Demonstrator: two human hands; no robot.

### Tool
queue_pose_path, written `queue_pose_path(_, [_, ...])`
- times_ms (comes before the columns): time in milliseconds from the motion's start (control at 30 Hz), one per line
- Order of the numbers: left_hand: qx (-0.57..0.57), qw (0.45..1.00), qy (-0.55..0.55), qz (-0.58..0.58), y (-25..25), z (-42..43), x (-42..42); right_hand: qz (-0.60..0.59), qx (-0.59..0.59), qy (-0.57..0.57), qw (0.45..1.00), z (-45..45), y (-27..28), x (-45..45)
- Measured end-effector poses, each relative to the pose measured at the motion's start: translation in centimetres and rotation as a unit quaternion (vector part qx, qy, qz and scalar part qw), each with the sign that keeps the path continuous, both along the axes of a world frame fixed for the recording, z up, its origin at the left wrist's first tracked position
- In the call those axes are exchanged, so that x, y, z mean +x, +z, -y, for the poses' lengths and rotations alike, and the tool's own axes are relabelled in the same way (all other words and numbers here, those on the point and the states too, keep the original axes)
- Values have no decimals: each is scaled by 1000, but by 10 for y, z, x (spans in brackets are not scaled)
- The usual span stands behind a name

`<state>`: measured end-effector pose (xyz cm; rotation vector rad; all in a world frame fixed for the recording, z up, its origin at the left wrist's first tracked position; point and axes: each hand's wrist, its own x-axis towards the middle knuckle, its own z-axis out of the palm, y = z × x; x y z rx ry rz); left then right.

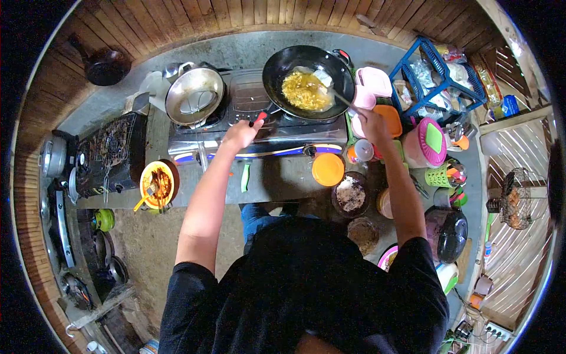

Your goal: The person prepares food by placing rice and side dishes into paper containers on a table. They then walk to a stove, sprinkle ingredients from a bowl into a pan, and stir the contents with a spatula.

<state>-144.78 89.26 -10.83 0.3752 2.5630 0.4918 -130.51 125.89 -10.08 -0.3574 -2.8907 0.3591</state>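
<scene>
The worktop (215, 192) is grey and smooth-looking, with scuffed, mottled patches. On it stands a wide metal stove (259, 140), its front edge shiny. Over the stove's right burner sits the wok (339, 69), round, deep and black, its inner wall dark and glossy around the contents. A blue plastic crate (437, 94) with an open frame, holding clear bags, stands to the right of the wok. The steel pan (177, 97), shallower and dull silver with brownish staining, rests on the left burner, thin curved metal lying inside it.

Pooled in the bottom of the wok is the yellow food (302, 89), wet and shiny, lumpy and shredded, with whitish pieces at its upper right edge. Nearer the person are a dark round bowl (335, 203) of white and brown crumbly stuff, a yellow-orange bowl (145, 177) smeared with red sauce, and a flat, round orange lid (328, 169).

The left hand (240, 135) is closed around the wok's handle (259, 118), which shows red near the fingers. The right hand (375, 125) grips a slender spatula (342, 98), whose far end reaches into the wok beside the food.
</scene>
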Motion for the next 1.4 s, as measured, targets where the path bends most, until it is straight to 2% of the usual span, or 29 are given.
queue_pose_path(67, [0, 1000, -1, -3, -3, 0, -1, -127, -40, 135, 982, -12, -30, -3])
queue_pose_path(100, [0, 1000, -1, -3, -5, 1, -2, -127, -40, 135, 982, -8, -26, -3])
queue_pose_path(133, [1, 1000, -2, 0, -6, 1, -3, -30, -162, 103, 981, 2, -16, -1])
queue_pose_path(167, [3, 1000, -2, 2, -8, 1, -3, 67, -279, 68, 956, 10, -9, 1])
queue_pose_path(200, [3, 1000, -2, 2, -10, 1, -4, 66, -279, 68, 956, 13, -10, 2])
queue_pose_path(267, [1, 1000, -3, 2, -14, 2, -6, 39, -371, 76, 925, 17, -10, 2])
queue_pose_path(400, [-20, 999, -1, 43, -6, 0, -7, 28, -290, 27, 956, 11, -12, -3])
queue_pose_path(467, [-11, 1000, -6, 22, -9, 1, -6, -152, -70, 79, 983, 10, -3, -1])
queue_pose_path(533, [-9, 1000, -3, 21, -4, 0, -3, -115, -45, 34, 992, 12, 16, 3])
queue_pose_path(600, [-7, 1000, 1, 21, -3, 1, -2, -16, 45, -46, 998, 10, 24, 9])
queue_pose_path(700, [-2, 1000, -9, 20, -8, 1, -6, -25, 81, -22, 996, 3, 26, 17])
queue_pose_path(733, [1, 1000, -12, 11, -11, 2, -7, -25, 85, -19, 996, 0, 24, 17])
queue_pose_path(800, [7, 1000, -11, 6, -13, 2, -6, 60, -7, -20, 998, -2, 21, 16])
queue_pose_path(833, [8, 1000, -4, 4, -10, 3, -4, 63, -4, -17, 998, -1, 23, 16])
queue_pose_path(900, [4, 1000, 11, -7, -7, 2, -1, 81, -116, 8, 990, 5, 26, 15])
queue_pose_path(933, [0, 1000, 10, -13, -7, 2, -1, 87, -111, 9, 990, 4, 21, 16])
queue_pose_path(1000, [3, 1000, 7, -6, -2, 2, 0, 8, -192, 79, 978, 6, 10, 13])
queue_pose_path(1033, [7, 1000, 10, -3, -2, 2, 0, 3, -207, 78, 975, 8, 9, 12])
queue_pose_path(1067, [5, 1000, 10, 0, -3, 3, -1, 7, -203, 81, 976, 9, 10, 11])
queue_pose_path(1133, [7, 1000, 16, 8, -3, 2, -2, 34, -194, -22, 980, 25, 31, 9])
queue_pose_path(1200, [3, 1000, -13, 7, -5, 3, -4, -2, -160, -1, 987, 23, 24, 6])
queue_pose_path(1267, [7, 1000, -1, 10, -15, 4, -7, -73, -9, -35, 997, 25, 20, 0])
queue_pose_path(1400, [-10, 1000, 10, 17, -1, 3, -3, -55, 28, -54, 997, 20, 4, -12])
